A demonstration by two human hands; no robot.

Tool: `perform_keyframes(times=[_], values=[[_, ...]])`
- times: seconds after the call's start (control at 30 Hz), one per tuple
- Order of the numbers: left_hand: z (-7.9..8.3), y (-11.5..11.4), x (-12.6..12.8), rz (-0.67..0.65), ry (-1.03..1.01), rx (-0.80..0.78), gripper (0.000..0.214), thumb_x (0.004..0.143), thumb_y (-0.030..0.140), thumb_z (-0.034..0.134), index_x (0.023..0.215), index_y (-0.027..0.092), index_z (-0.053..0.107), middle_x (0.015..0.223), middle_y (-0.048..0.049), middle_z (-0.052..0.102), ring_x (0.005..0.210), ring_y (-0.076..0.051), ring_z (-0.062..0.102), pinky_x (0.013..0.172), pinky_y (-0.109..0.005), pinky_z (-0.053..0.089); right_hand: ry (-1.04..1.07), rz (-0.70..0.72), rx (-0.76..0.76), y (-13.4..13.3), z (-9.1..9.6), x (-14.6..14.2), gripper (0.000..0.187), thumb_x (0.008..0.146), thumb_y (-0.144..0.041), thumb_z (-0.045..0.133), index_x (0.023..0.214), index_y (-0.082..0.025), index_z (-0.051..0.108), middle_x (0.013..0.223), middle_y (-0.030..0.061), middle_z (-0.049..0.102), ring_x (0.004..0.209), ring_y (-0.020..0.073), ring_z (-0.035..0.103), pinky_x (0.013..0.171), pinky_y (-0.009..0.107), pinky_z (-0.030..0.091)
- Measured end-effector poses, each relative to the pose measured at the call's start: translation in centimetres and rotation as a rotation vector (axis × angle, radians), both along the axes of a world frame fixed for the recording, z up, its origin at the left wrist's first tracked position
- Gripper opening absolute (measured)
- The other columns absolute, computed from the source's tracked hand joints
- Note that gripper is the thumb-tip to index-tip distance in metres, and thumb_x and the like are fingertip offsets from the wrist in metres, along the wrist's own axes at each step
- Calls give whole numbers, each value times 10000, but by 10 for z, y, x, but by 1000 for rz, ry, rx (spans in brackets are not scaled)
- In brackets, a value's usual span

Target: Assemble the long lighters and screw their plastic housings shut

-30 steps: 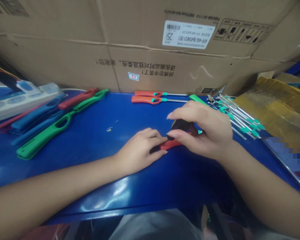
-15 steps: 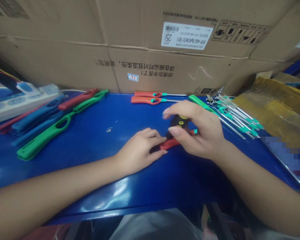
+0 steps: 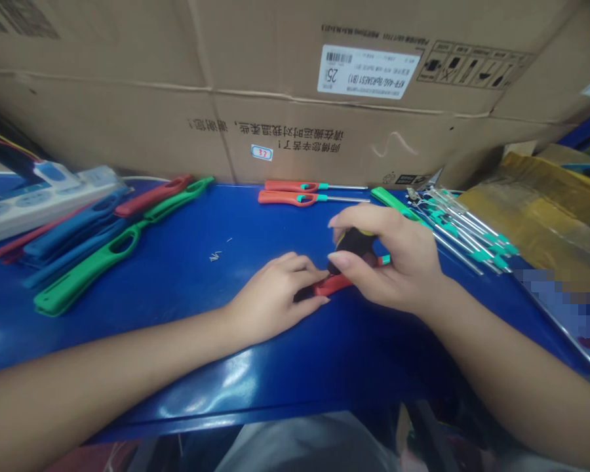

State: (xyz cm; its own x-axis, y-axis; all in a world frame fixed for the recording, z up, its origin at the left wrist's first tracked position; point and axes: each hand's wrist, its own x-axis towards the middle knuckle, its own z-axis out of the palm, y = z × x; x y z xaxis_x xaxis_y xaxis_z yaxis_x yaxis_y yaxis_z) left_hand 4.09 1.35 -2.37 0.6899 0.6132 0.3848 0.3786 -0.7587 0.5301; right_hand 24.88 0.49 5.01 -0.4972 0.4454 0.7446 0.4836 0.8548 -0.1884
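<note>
Cardboard box (image 3: 142, 118): "KFR-46G/BpR3AES1 (B1)" and "25" are printed upside down on white label (image 3: 368, 73); "师傅您辛苦了!" is printed below, inverted; small sticker (image 3: 262, 153) is marked in red, unclear.

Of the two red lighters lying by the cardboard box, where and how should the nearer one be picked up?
Probably by the solid end of its handle, left of the trigger, pinched from above and the near side: the handle is broader than the metal rod, and the other lighter lies close behind.

Wht pwr strip (image 3: 27, 200), brn cardbd box (image 3: 128, 118)
</note>
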Motion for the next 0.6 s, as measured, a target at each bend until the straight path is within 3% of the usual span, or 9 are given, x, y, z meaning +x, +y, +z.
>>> perform_keyframes(times=[0.1, 0.17, 0.23, 0.37, 0.43, 0.53, 0.6], values=[[2, -2, -1, -6, 9, -23, 176, 979, 322, 668, 1086, 198, 732, 1111, -76, 714, 1028, -248, 650, 927, -416, 536, 8, 118, -266, -3, 1, 0, 364, 998, -195, 541, 1359, -230, 517, 1200, 74, 696, 992, 198, 721, 759, 304, 610], [8, -7, -2, 9, 49, -22, 197, 985, 311, 646, 1127, 199, 725, 1119, -82, 709, 1039, -255, 644, 945, -425, 537, 45, 159, -409, -4, 4, 0, 409, 986, -163, 564, 1385, -223, 498, 1221, 75, 670, 970, 176, 716, 750, 283, 606], [16, -14, -4, 49, 150, -3, 272, 986, 290, 611, 1228, 194, 691, 1100, -93, 694, 1030, -270, 636, 934, -438, 545, 132, 149, -453, -2, 8, 1, 387, 974, -174, 609, 1346, -222, 516, 1178, 64, 676, 899, 154, 708, 723, 268, 600], [37, -22, -12, 137, 450, 79, 385, 930, 243, 596, 1302, 154, 643, 1083, -125, 668, 994, -319, 626, 857, -476, 569, 362, 32, -372, 12, 20, 19, 310, 965, -238, 642, 1251, -232, 523, 946, 6, 677, 688, 130, 661, 569, 243, 559], [46, -23, -16, 161, 559, 87, 372, 922, 240, 595, 1281, 163, 653, 1073, -129, 665, 982, -332, 632, 836, -485, 572, 277, -109, -260, 22, 23, 35, 305, 933, -222, 659, 1215, -245, 545, 975, 9, 666, 688, 140, 659, 569, 259, 551], [52, -21, -20, 160, 594, 71, 385, 939, 259, 604, 1310, 161, 631, 1159, -145, 661, 1032, -337, 647, 865, -481, 576, -18, -413, -41, 34, 17, 61, 184, 880, -182, 651, 1053, -236, 617, 1005, 49, 698, 858, 224, 688, 780, 364, 571], [53, -18, -19, 132, 592, 59, 379, 964, 266, 596, 1326, 155, 619, 1207, -150, 654, 1068, -333, 650, 897, -475, 574, -8, -521, 7, 39, 7, 75, 148, 870, -184, 628, 1009, -233, 619, 955, 55, 706, 837, 235, 690, 787, 374, 561]])
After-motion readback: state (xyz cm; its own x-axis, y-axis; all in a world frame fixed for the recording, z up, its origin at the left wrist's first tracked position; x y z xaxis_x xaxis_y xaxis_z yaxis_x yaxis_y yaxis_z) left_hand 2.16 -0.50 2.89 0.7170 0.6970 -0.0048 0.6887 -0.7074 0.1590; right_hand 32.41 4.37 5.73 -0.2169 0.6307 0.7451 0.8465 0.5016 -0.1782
